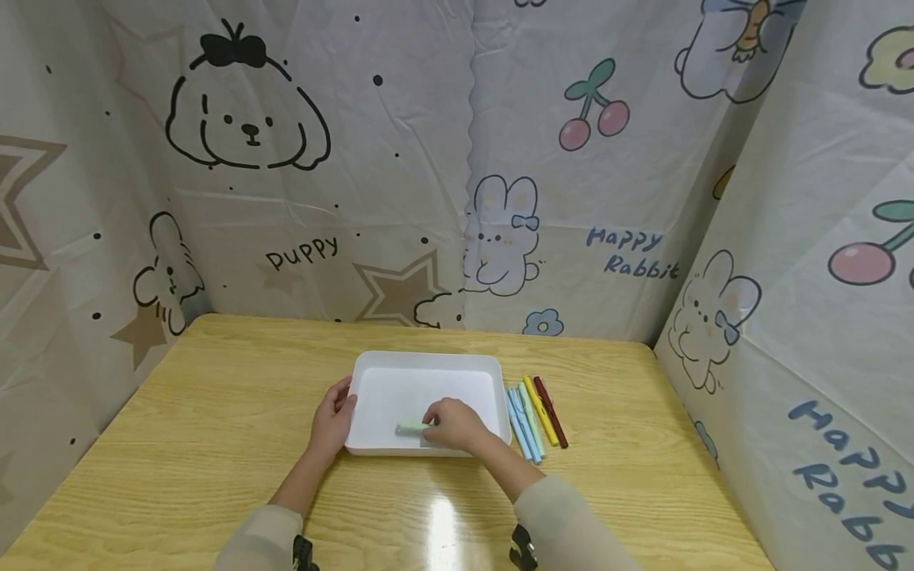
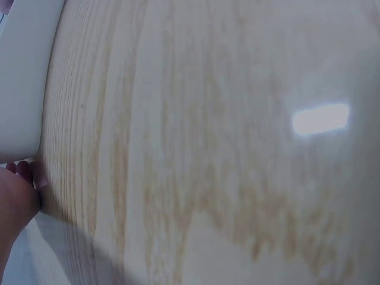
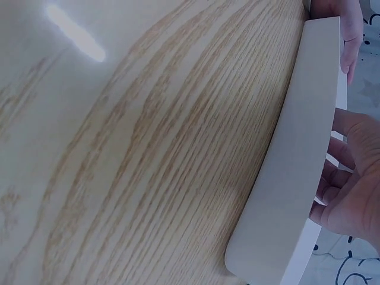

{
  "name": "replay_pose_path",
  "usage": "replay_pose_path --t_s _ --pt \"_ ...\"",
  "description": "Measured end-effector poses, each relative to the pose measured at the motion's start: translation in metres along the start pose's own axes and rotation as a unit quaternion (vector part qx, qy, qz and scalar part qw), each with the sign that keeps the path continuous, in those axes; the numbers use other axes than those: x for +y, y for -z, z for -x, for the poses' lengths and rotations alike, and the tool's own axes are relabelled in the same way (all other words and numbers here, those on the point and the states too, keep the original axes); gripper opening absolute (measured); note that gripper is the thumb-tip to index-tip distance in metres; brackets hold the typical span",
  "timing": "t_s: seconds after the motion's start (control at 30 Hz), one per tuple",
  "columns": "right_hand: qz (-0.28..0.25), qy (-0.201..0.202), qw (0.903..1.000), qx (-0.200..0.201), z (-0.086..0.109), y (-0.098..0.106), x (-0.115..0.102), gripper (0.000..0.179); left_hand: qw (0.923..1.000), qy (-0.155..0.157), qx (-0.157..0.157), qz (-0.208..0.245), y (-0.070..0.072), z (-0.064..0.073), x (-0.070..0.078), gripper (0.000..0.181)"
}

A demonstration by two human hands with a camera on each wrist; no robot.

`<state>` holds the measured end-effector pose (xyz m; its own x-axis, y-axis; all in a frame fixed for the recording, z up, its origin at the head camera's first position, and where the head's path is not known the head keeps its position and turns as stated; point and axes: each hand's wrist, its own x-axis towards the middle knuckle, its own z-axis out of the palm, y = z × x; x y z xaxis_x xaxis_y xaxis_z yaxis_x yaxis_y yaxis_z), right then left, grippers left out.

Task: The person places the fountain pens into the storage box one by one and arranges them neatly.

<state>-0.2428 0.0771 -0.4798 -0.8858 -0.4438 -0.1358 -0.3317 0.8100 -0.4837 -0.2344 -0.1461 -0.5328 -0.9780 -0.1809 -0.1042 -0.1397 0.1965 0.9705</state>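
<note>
A shallow white tray (image 1: 428,373) lies on the wooden table. At its left side, my left hand (image 1: 331,424) holds the rim, with the thumb near the top edge. My right hand (image 1: 455,424) reaches over the front wall and pinches a light green pen (image 1: 410,428) low inside the tray, near the front. The pen lies roughly sideways, its left end showing and its right end hidden by the fingers. In the right wrist view, the right hand (image 3: 359,178) has its curled fingers behind the tray wall (image 3: 291,160), which hides the pen.
Just right of the tray, several pens lie side by side: light blue pens (image 1: 519,424), a mint green pen (image 1: 532,420), a yellow pen (image 1: 540,410) and a dark red pen (image 1: 551,412). A printed cloth (image 1: 400,182) hangs behind and beside the wooden table (image 1: 236,412).
</note>
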Motion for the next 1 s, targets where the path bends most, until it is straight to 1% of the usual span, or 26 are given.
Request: replay_pose_path --t_s 0.23,0.43,0.73,1.0 --pt "-0.004 0.011 0.9999 -0.011 0.0003 -0.0022 -0.001 0.015 1.0 0.002 0.003 -0.001 -0.0005 0.0003 0.0012 0.043" --pt "-0.011 0.009 0.9997 -0.017 0.0019 -0.0035 -0.0013 0.016 1.0 0.003 0.004 -0.004 -0.0007 0.0023 0.0037 0.043" --pt "-0.005 0.01 0.9998 -0.017 -0.0011 -0.0071 0.0015 0.015 1.0 0.002 0.005 -0.005 -0.0001 0.0006 0.0024 0.043" --pt "-0.002 0.012 0.9997 -0.02 -0.0019 -0.0076 0.0022 0.016 0.9999 0.003 0.006 -0.007 -0.0007 0.0019 0.0026 0.043"
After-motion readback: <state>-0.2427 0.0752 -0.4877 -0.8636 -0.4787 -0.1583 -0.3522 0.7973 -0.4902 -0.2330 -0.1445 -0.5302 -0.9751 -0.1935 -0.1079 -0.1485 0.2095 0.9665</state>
